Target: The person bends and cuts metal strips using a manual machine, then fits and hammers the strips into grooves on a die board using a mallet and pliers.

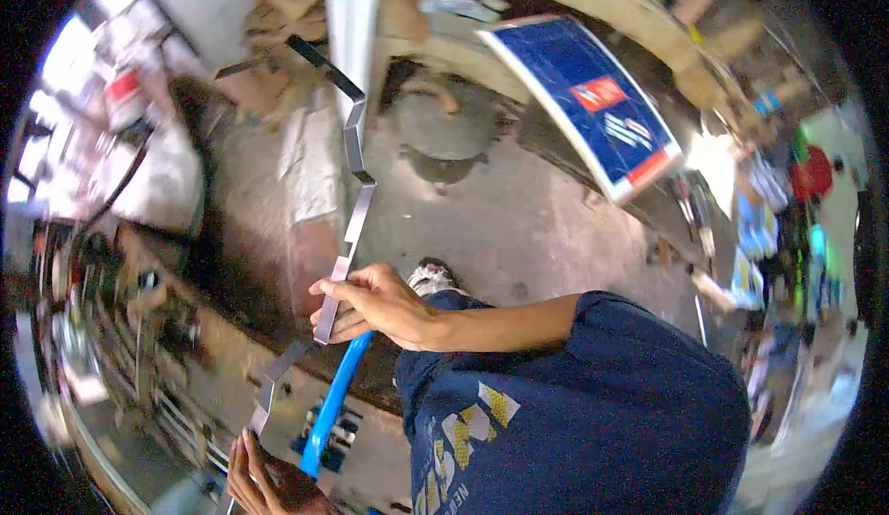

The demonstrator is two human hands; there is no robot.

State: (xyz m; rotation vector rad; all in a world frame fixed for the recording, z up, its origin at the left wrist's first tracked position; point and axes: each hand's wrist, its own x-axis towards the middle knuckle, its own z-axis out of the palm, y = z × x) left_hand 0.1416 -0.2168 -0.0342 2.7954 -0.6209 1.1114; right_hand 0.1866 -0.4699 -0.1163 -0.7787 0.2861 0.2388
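Observation:
A long flat metal strip (355, 149), bent into a zigzag, runs from upper centre to lower left. Near its middle, my right hand (380, 307) is closed on it, with the thumb and fingers on either side of the flat. My left hand (259, 480), at the bottom left, has its fingers closed around the strip's lower part. The upper end of the strip sticks out freely past my right hand. Just below that hand, a blue bar (333, 408) slants down towards my left wrist; its ends are partly hidden.
A round grey stool-like object (444, 126) stands on the floor beyond the strip. A blue sign board (588, 98) leans at the upper right. Blurred metal stock (139, 367) lies at the left. A white post (352, 24) rises at the top. My shoe (433, 279) shows beside my right hand.

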